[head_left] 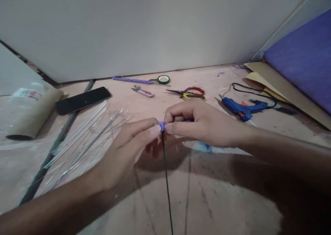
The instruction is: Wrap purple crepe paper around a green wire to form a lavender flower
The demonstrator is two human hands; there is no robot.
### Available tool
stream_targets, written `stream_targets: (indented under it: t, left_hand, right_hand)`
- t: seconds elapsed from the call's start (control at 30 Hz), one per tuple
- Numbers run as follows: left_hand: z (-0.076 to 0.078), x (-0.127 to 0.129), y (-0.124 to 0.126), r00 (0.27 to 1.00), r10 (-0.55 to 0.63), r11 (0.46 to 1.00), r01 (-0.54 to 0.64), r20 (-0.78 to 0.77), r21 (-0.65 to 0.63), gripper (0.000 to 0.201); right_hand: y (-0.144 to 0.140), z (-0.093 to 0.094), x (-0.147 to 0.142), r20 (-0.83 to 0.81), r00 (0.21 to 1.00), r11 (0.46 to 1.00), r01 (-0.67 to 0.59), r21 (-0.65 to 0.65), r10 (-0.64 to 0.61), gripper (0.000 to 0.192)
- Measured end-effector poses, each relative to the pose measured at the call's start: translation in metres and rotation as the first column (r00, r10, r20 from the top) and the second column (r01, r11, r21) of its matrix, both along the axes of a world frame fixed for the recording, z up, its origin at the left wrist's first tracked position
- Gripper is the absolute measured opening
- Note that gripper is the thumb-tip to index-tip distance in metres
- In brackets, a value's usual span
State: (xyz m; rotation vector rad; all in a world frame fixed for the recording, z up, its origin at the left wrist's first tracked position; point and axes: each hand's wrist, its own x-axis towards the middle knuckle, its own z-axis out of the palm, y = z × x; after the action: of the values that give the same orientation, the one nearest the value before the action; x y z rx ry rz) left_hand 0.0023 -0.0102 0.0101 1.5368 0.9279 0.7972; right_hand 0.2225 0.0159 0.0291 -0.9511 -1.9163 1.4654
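Observation:
Between my two hands is a small purple piece (pixel 162 126), perhaps crepe paper, wrapped at the top of a thin dark green stem (pixel 167 180). My left hand (pixel 137 135) pinches it from the left with thumb and finger. From the right, my right hand (pixel 191 121) pinches the same purple piece, its fingers curled. The stem hangs down toward the front edge of the view. A bit of purple shows behind my right fingers. How the piece is fastened to the stem is hidden by my fingertips.
Behind my hands lie scissors (pixel 190 93), thread snips (pixel 142 91), green tape (pixel 163 79) and a purple-wrapped stem (pixel 131 80). At right are a blue glue gun (pixel 239 107) and purple sheet (pixel 302 55). At left are a phone (pixel 83 101), cardboard tube (pixel 36 114) and clear sticks (pixel 77 135).

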Motion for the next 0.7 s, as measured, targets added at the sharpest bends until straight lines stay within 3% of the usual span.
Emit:
stream_targets:
  t: [0.13,0.23,0.43,0.57,0.7]
  left_hand:
    - [0.006,0.003,0.016,0.996,-0.083,0.983,0.089,0.044,-0.16,0.03]
    - [0.007,0.007,0.016,0.997,-0.075,0.981,0.076,0.015,-0.181,0.032]
    - [0.002,0.002,0.011,0.981,0.063,0.997,-0.054,-0.185,0.052,0.035]
    - [-0.002,-0.004,0.016,0.979,0.122,0.992,-0.116,-0.162,0.044,0.032]
    - [-0.011,-0.008,0.018,0.988,0.097,0.995,-0.101,-0.118,-0.024,0.03]
  right_hand:
    - [0.015,0.011,0.006,0.082,0.99,0.989,-0.118,0.084,0.111,0.025]
    - [0.018,0.012,0.008,0.152,0.974,0.972,-0.187,0.14,0.165,0.024]
    - [0.008,0.01,0.002,0.305,0.952,0.966,-0.058,0.252,-0.023,0.02]
    - [0.005,0.009,-0.009,0.308,0.946,0.944,-0.012,0.331,-0.096,0.012]
    - [0.006,0.007,-0.017,0.341,0.936,0.936,-0.043,0.349,-0.084,0.013]
